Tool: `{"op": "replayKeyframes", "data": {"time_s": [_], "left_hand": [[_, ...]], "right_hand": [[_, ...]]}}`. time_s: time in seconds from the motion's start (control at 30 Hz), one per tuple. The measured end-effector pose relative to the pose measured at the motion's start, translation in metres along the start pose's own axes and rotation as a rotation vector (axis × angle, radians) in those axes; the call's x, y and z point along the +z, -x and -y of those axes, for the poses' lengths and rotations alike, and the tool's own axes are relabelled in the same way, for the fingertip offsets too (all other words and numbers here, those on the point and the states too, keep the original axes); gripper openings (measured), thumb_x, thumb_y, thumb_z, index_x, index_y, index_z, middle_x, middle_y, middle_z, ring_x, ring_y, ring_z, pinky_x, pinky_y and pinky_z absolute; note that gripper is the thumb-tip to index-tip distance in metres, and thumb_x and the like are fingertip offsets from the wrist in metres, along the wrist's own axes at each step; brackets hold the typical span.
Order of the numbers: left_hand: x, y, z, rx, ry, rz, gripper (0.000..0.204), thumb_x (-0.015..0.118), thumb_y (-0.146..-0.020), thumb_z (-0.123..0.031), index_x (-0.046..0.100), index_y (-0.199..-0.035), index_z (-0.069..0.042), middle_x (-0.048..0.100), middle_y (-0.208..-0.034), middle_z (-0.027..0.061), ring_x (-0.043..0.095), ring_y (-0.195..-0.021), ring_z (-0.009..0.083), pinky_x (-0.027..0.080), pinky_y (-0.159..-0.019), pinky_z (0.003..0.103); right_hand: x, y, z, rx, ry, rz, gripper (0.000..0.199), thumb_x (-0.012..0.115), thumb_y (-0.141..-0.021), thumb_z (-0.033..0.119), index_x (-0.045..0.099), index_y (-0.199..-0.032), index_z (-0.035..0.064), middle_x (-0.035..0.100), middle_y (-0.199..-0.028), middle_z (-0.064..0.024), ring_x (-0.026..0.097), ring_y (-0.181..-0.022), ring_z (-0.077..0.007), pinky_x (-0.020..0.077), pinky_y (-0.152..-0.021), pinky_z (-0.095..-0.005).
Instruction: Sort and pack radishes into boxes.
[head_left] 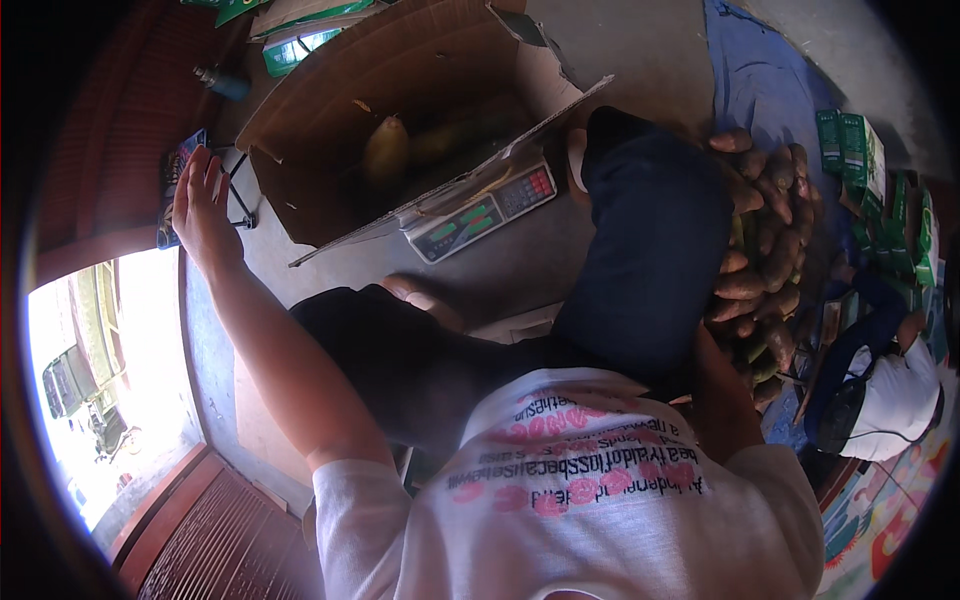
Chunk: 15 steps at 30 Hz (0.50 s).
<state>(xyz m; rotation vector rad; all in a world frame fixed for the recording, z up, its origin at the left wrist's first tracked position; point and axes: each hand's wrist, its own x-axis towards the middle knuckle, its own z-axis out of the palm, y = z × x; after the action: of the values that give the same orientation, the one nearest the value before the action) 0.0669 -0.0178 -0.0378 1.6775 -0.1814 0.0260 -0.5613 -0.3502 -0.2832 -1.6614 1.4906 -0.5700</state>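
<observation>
My left hand [203,207] is raised at the left with its fingers stretched out. Its fingertips overlap the edge of a flat, dark, colourful panel [168,208], beside a thin black stand [240,200]; whether they touch cannot be made out. Before my knees stands a large open cardboard box [330,95]. Inside lie a pale yellowish-brown tuber [387,150] and a dimmer long one [440,142]. A digital scale [482,212] with green displays and red keys shows at the box's near side. My right forearm [722,385] goes down beside my right thigh, which hides the hand.
Many long brown tubers [780,250] are heaped on a blue sheet [755,60] at the right. Green-and-white cartons [862,155] stand beyond them. Another person in a white top [895,400] sits at the far right. A bright doorway [110,370] opens at the left.
</observation>
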Motion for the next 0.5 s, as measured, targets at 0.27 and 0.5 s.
{"op": "replayKeyframes", "data": {"time_s": [0.27,0.5], "left_hand": [[-0.006,-0.008,0.006,-0.026,0.025,-0.008,0.038,0.06,-0.103,-0.025,0.064,-0.131,0.0,0.067,-0.13,0.0136,0.062,-0.125,0.0257,0.051,-0.104,0.039],[0.011,-0.003,-0.003,-0.011,0.04,0.035,0.029,0.059,-0.103,-0.018,0.069,-0.126,-0.003,0.069,-0.125,0.0101,0.065,-0.116,0.0203,0.053,-0.1,0.036]], "right_hand": [[0.011,-0.031,0.027,-0.2,0.162,0.064,0.032,0.055,-0.098,0.001,0.061,-0.129,-0.0023,0.07,-0.118,-0.0124,0.067,-0.11,-0.0248,0.0505,-0.097,-0.0324],[-0.073,-0.133,0.036,-0.426,0.302,0.095,0.031,0.055,-0.099,0.002,0.062,-0.129,-0.002,0.07,-0.117,-0.0122,0.067,-0.109,-0.0249,0.0508,-0.097,-0.0321]]}}
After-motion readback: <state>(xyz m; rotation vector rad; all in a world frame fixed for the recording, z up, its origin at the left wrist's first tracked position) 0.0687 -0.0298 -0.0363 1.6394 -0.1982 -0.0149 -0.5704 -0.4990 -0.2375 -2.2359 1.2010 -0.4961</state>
